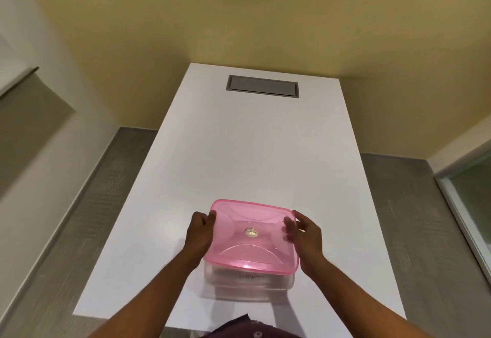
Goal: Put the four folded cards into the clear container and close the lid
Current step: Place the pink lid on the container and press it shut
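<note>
Dark maroon clothing (247,329) shows at the bottom edge, nearest the lens. Beyond it the white tabletop (252,151) stretches away to a grey recessed hatch (262,86). Near its front edge sits the clear container (248,284), with the pink lid (252,236) resting on top. Left hand (198,234) grasps the lid's left edge; right hand (305,239) grasps its right edge, fingers blurred. No cards lie outside, though the container's contents are unclear. Closing seems in hand; next, press the rim down evenly until it seats.
</note>
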The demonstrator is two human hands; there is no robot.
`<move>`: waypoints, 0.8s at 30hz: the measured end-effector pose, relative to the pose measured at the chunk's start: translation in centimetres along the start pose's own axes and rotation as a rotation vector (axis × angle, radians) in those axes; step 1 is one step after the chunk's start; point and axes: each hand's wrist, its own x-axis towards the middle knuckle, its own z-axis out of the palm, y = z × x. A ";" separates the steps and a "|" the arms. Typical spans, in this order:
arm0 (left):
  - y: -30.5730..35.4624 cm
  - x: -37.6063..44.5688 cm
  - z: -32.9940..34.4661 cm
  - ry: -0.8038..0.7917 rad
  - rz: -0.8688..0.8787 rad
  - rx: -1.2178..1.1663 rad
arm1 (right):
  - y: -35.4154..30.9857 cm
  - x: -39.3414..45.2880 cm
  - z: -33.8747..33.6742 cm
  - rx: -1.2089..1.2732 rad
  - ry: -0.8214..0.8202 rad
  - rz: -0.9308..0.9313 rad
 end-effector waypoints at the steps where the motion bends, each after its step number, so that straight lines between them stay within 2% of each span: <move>1: -0.2 0.0 -0.1 -0.004 0.005 0.031 | 0.1 -0.3 0.4 -0.039 0.010 -0.025; 5: -1.5 0.1 -0.4 -0.060 0.045 0.109 | 0.9 -0.9 1.1 -0.302 0.065 -0.147; 9: -3.4 -0.7 -0.7 -0.139 0.085 0.109 | 2.7 -1.1 1.0 -0.459 0.081 -0.228; 16: -5.6 -0.7 -0.4 -0.201 0.065 0.160 | 5.4 -3.3 1.0 -0.591 0.130 -0.213; 20: -6.1 -0.1 -0.2 -0.179 0.082 0.187 | 6.0 -2.9 1.2 -0.555 0.096 -0.244; 24: -6.2 -0.1 0.3 -0.157 0.111 0.224 | 6.0 -2.9 1.2 -0.644 0.135 -0.313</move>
